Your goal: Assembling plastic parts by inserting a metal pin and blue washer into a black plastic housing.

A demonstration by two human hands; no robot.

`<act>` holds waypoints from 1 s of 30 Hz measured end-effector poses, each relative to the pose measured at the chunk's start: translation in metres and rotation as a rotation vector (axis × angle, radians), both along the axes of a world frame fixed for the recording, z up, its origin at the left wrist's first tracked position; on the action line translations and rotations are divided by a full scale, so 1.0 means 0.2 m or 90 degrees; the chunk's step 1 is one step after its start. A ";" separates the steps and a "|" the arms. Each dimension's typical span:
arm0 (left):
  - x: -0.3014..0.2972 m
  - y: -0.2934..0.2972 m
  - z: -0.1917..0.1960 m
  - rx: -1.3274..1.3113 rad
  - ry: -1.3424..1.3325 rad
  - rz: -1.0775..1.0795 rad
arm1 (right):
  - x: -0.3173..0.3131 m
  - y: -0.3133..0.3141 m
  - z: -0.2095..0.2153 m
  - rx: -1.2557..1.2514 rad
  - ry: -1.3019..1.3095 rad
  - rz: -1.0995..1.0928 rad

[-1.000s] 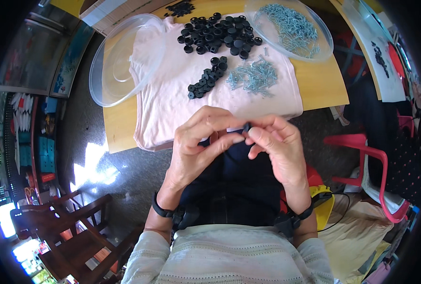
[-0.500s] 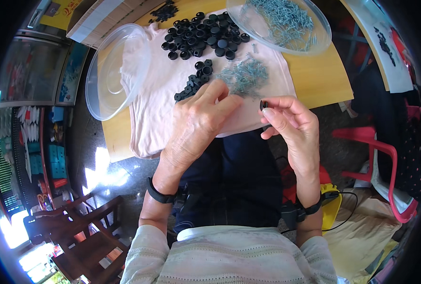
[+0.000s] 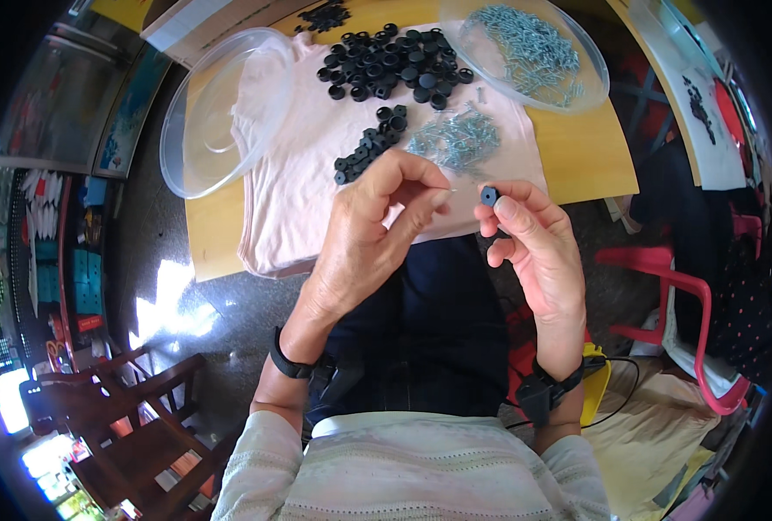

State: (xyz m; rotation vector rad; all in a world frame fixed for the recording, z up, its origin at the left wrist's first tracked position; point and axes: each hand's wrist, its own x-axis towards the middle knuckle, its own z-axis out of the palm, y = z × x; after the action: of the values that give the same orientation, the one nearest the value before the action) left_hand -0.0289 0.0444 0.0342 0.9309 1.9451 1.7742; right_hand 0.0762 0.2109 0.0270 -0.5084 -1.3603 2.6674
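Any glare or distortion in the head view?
Head view: washed-out glare on the floor; head view: fisheye-curved edges, black corners; head view: black piece in the right hand distinct, sliver in the left hand too fine to identify.

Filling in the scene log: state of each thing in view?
Left hand: fingers pinched on a thin piece, too small to identify
Right hand: fingers gripping a small black part
Pink shirt: spread over the table
Black caps: loose, heaped
Smaller black cluster: loose
Loose screws: piled on shirt
Right clear dish: uncovered, holding more screws
Left clear dish: uncovered
Black wristbands: worn on both wrists
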 end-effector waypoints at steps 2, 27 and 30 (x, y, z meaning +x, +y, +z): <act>0.05 -0.01 0.03 0.034 -0.054 -0.005 | 0.00 -0.03 0.00 0.005 0.010 0.010; 0.10 -0.19 0.11 -0.067 0.317 0.058 | -0.04 -0.18 0.02 0.102 -0.015 0.120; 0.09 -0.21 0.08 0.028 -0.011 0.029 | -0.04 -0.18 0.02 0.025 0.017 0.122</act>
State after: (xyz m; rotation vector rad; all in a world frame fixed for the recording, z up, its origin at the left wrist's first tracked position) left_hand -0.0110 0.0029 0.0495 0.8881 1.9388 1.8511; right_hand 0.0685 0.1740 0.0303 -0.3536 -1.5226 2.7764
